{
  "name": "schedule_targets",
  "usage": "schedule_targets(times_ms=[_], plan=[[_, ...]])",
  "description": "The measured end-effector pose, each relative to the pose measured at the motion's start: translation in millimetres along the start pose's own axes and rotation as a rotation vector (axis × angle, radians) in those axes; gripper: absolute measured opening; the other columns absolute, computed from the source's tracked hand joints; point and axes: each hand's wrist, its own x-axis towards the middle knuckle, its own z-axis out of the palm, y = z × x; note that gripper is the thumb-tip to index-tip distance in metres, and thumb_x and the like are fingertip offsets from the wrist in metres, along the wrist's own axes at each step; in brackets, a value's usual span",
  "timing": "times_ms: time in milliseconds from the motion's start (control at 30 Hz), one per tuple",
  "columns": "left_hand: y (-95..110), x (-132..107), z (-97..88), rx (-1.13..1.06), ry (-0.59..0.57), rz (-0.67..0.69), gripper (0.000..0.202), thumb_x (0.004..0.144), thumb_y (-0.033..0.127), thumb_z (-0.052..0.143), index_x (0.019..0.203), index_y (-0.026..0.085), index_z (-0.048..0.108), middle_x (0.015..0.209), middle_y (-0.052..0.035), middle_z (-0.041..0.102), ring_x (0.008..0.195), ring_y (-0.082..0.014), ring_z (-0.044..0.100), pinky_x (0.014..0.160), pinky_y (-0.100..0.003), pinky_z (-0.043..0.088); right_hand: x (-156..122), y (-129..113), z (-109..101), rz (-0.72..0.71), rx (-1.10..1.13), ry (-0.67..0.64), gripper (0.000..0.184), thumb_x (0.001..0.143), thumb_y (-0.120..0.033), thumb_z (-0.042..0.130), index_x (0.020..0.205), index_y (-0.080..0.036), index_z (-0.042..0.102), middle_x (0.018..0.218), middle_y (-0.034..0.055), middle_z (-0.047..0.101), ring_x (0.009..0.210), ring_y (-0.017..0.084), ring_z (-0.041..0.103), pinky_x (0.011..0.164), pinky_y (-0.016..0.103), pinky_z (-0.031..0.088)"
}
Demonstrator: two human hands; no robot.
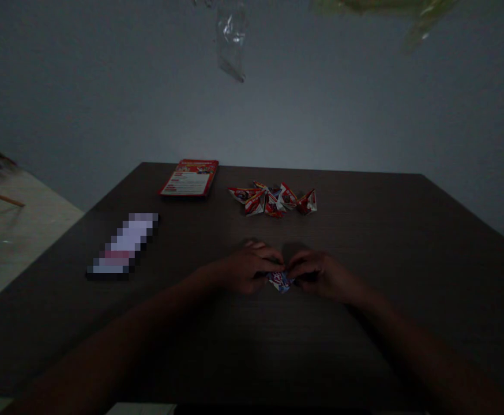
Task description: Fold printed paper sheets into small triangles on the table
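Observation:
My left hand [252, 266] and my right hand [321, 274] meet near the middle of the dark table [377, 230]. Between them is a small piece of printed paper [280, 281], blue, purple and white, partly folded. The fingers of both hands are closed on its upper and side edges, so much of it is hidden. Farther back lies a loose cluster of folded paper pieces [273, 202], red and white with pointed corners. One more folded piece [307, 202] sits at the right end of that cluster.
A stack of red and white printed leaflets [190, 178] lies at the table's back left. Nearer on the left is a phone [124, 245] with its screen lit and blurred. A clear plastic bag [232, 40] hangs on the grey wall [321, 104] behind.

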Motion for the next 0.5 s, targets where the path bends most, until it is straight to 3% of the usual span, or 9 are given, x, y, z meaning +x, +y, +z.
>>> schedule_targets(times_ms=[300,500], plan=[[3,0,-3.4,0.034,0.009,0.022,0.036,0.083,0.032,0.055,0.118,0.027,0.056,0.122,-0.0057,0.056,0.105,-0.023,0.05,0.092,-0.037,0.031,0,-3,-1,0.007,0.009,-0.007,0.031,0.07,-0.004,0.061,0.091,-0.024,0.072,0.099,0.0059,0.063,0.088,0.017,0.062,0.079,0.032,0.049],[-2,-2,5.9,0.041,0.108,0.049,0.033,0.089,0.034,0.048,0.12,0.028,0.056,0.12,-0.0056,0.061,0.104,-0.0202,0.053,0.09,-0.035,0.034,-1,-3,-3,0.032,0.045,0.026,0.024,0.073,-0.007,0.06,0.088,-0.022,0.071,0.095,0.0053,0.064,0.085,0.017,0.061,0.076,0.03,0.049]])
